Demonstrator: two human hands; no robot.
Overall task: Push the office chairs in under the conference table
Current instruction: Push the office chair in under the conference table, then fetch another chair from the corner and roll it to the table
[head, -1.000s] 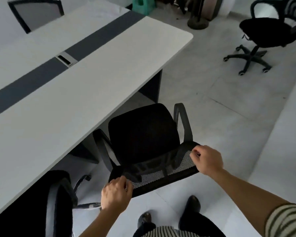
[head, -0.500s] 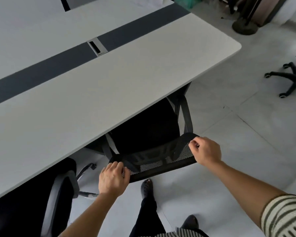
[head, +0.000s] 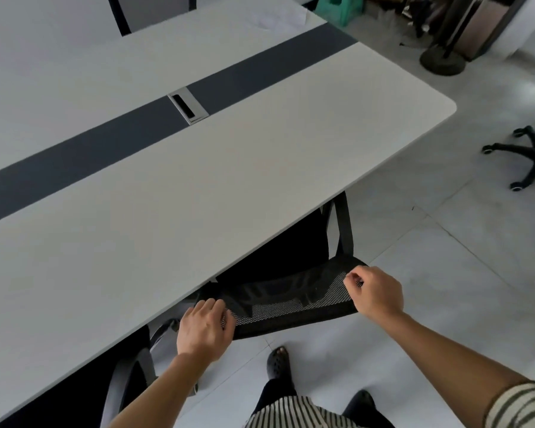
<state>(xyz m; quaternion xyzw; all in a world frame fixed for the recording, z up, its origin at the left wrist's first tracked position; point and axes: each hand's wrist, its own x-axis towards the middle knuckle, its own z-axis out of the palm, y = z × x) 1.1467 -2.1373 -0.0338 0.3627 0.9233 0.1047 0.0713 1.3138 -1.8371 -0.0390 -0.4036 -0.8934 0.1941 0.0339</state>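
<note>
Two hands hold the mesh backrest of an office chair: the left hand curls its fingers over the end at 7 o'clock in view, and the right hand pinches the corner at 4 o'clock. The seat sits tucked beneath the white conference table's near edge. At 3 o'clock, another chair's wheeled base stands well apart on the tiles.

Curled, outstretched left hand and right hand

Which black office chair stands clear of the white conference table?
The far-right chair, its wheeled base on open floor; the held mesh-backed chair is tucked under the table.
</note>
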